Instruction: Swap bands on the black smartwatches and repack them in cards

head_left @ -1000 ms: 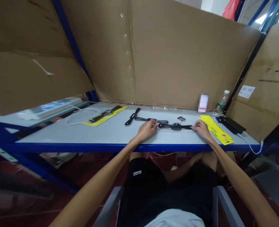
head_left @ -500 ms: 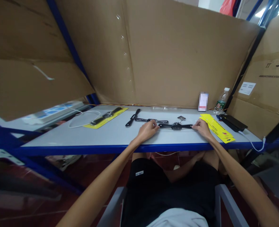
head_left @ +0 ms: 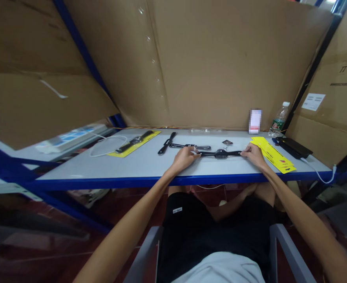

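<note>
A black spokeshave (head_left: 220, 154) lies crosswise near the table's front, its two handles pointing left and right. My left hand (head_left: 186, 158) is closed on the tip of its left handle. With pinched fingers, my right hand (head_left: 252, 155) holds the right handle's end. Just behind my left hand is a second black spokeshave (head_left: 203, 147), partly hidden by the fingers. Another black spokeshave (head_left: 167, 144) lies slanted to its left. A small dark square piece (head_left: 227, 142) rests behind the held spokeshave, with a bit of clear plastic close to it.
Yellow cards (head_left: 275, 156) lie right of my right hand. Beyond them are a black case (head_left: 295, 147) with a white cable, a bottle (head_left: 278, 121) and an upright phone (head_left: 254, 121). At left, a packaged spokeshave sits on a yellow card (head_left: 129, 152) beside a white cable (head_left: 94, 151). Cardboard walls surround the table.
The whole view has shifted slightly as the head moved. Both hands stay on the ends of the same spokeshave, and the other things lie as before.
</note>
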`<state>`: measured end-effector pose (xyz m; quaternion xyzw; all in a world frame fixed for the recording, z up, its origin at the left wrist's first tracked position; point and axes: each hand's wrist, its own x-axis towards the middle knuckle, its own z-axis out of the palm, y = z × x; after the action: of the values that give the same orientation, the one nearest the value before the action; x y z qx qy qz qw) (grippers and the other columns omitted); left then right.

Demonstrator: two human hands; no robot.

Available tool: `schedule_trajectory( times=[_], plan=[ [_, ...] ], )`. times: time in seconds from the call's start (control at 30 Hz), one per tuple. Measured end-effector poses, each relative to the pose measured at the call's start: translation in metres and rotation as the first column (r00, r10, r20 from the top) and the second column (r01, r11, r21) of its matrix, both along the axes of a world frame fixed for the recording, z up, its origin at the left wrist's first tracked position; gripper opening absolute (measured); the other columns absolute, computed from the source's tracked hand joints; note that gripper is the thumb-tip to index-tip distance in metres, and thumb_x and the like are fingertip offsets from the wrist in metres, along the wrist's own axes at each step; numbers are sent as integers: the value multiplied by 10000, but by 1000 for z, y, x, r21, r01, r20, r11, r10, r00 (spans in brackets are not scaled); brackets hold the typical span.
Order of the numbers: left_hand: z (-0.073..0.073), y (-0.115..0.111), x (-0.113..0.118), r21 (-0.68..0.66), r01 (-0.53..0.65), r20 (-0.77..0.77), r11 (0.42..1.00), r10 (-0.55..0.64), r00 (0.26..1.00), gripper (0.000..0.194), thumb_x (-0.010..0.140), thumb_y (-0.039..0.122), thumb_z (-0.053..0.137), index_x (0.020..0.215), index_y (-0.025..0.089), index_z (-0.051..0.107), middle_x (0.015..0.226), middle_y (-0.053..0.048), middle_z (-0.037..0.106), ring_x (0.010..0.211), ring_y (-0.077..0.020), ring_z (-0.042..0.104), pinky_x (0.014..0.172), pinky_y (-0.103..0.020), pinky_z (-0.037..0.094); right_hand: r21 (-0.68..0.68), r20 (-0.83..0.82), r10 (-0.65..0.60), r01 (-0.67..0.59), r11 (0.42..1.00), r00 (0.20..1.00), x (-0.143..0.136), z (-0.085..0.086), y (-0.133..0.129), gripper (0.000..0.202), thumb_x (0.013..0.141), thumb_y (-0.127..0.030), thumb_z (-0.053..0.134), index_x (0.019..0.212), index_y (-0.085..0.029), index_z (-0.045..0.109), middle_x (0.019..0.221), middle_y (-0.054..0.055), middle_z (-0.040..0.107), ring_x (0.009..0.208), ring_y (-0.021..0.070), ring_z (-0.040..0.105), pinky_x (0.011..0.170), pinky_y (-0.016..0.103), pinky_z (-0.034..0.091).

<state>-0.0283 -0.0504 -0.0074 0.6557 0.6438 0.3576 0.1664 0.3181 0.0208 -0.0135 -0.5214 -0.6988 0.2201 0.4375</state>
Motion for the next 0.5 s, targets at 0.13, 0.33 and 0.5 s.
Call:
schedule_trajectory(
  times=[0.13, 0.33, 0.5],
  plan=[
    [-6, 6, -4, 7, 27, 66, 1000, -27, 997, 265, 735, 420, 705, 873, 197, 741, 719, -27, 705, 719, -217, 626, 663, -291, 431, 4, 18, 4, -4, 1000, 1000, 0, -1, 1, 249, 618, -349, 770, 666, -234, 555, 701, -6, 698, 709, 204, 628, 666, 299, 434],
    [-5, 4, -4, 41, 24, 57, 999, -26, 998, 258, 740, 413, 700, 870, 193, 740, 665, -4, 653, 670, -199, 590, 634, -284, 396, -1, -33, 43, -43, 999, 999, -1, -2, 1, 249, 609, -340, 752, 671, -239, 533, 751, 4, 733, 760, 220, 663, 700, 307, 462],
    [-1, 1, -2, 10, 20, -21, 1000, -20, 1000, 249, 788, 396, 654, 898, 189, 738, 683, -4, 650, 684, -199, 586, 647, -292, 384, -15, -38, 43, -44, 999, 998, -1, 0, 0, 274, 597, -340, 754, 677, -241, 511, 736, 0, 728, 746, 222, 669, 695, 310, 455]
  ],
)
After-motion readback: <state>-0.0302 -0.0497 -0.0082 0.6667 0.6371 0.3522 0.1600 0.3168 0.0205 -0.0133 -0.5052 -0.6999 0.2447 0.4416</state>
